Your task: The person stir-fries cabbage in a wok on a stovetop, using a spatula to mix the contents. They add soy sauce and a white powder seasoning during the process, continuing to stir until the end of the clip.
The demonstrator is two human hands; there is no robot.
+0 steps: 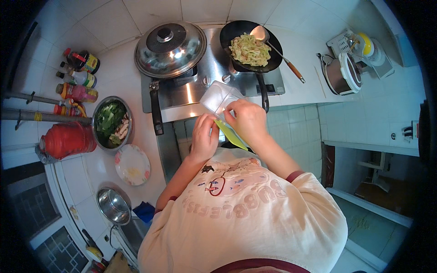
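Both hands are together in front of my chest, at the front edge of the stove. My left hand (pixel 205 136) grips a clear plastic container (pixel 218 97) near its mouth, where a lime-green lid (pixel 231 134) hangs open towards me. The container lies tilted, its base towards the stove. At the mouth, the thumb and fingers of my right hand (pixel 251 119) are bent together; whether they pinch something small is hidden. Beyond them, a black frying pan (pixel 227 34) holds cooked shredded vegetables (pixel 251 49). A metal spatula (pixel 283 56) with a wooden handle leans across its rim.
A lidded pan (pixel 170 51) covers the left burner of the gas stove (pixel 191 90). Its handle and the frying pan's handle (pixel 262 92) jut forward. Leftward are a steel bowl of greens (pixel 111 117), a floral plate (pixel 133 165) and sauce bottles (pixel 80 76). An electric cooker (pixel 343 73) stands right.
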